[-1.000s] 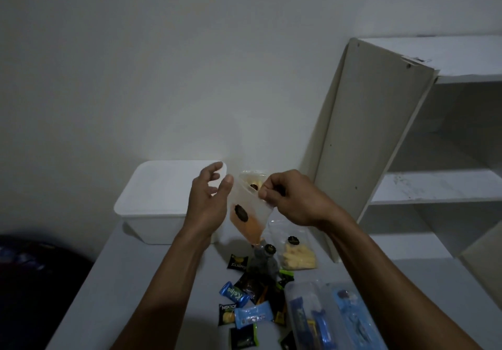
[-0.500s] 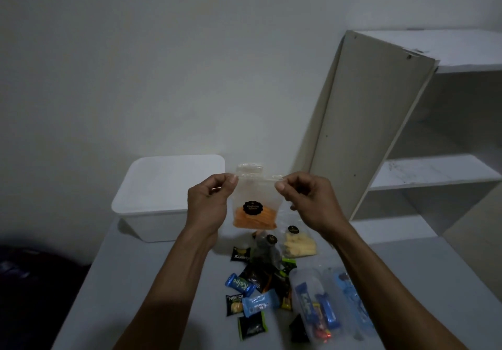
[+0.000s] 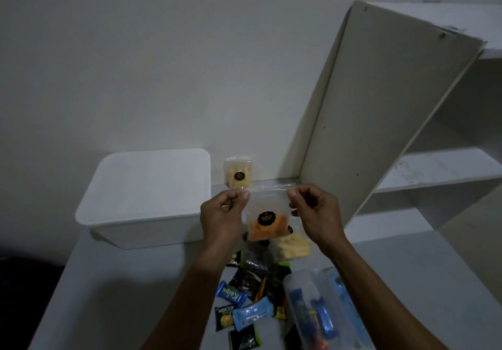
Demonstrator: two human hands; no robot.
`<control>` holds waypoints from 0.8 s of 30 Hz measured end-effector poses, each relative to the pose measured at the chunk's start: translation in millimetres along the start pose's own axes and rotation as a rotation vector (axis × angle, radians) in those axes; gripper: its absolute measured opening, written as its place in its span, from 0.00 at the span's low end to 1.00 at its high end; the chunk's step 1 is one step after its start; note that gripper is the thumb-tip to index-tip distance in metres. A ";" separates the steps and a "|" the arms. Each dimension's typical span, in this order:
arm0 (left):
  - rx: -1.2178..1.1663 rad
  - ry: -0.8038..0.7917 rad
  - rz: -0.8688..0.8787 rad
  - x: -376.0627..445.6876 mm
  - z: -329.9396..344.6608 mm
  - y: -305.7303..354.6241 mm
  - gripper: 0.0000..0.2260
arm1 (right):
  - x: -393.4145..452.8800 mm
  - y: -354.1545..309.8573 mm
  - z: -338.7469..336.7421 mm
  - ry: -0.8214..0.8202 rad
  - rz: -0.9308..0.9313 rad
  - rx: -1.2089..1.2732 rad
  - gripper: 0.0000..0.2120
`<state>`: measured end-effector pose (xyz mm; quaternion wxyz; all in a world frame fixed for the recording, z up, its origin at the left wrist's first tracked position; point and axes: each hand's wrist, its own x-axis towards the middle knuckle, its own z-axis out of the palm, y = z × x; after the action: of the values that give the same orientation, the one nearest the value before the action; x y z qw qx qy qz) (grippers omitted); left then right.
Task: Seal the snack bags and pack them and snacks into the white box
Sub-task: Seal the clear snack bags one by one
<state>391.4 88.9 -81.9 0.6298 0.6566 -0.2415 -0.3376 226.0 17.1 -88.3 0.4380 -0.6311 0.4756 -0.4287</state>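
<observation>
I hold a clear snack bag with orange chips and a black round label upright above the table. My left hand pinches its top left corner and my right hand pinches its top right corner, along the zip strip. The white box stands to the left with its lid on. A second clear bag of yellow sticks lies on the table under the held bag. Another bag of pale snacks stands against the wall behind my hands.
Several small wrapped snacks lie scattered on the grey table in front of me. A clear plastic container with blue packets lies at the lower right. A white shelf unit rises on the right.
My left hand went from open beside the tilted bag to pinching its top corner. The bag now hangs upright between both hands, and the view has tilted to show the bag by the wall.
</observation>
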 end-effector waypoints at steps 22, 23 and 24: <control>0.084 0.209 -0.126 221.2 174.2 -124.8 0.02 | 234.5 186.7 46.7 0.246 0.330 -0.008 0.03; 0.094 0.222 -0.117 225.5 177.8 -127.1 0.02 | 238.5 189.9 48.9 0.257 0.319 -0.022 0.01; 0.108 0.234 -0.108 229.6 180.8 -128.9 0.02 | 242.8 193.6 51.0 0.264 0.303 -0.037 0.01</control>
<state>392.9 -190.0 -237.6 0.5983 0.7364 -0.1484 -0.2788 275.0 -244.2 -256.7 0.4194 -0.4986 0.6261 -0.4283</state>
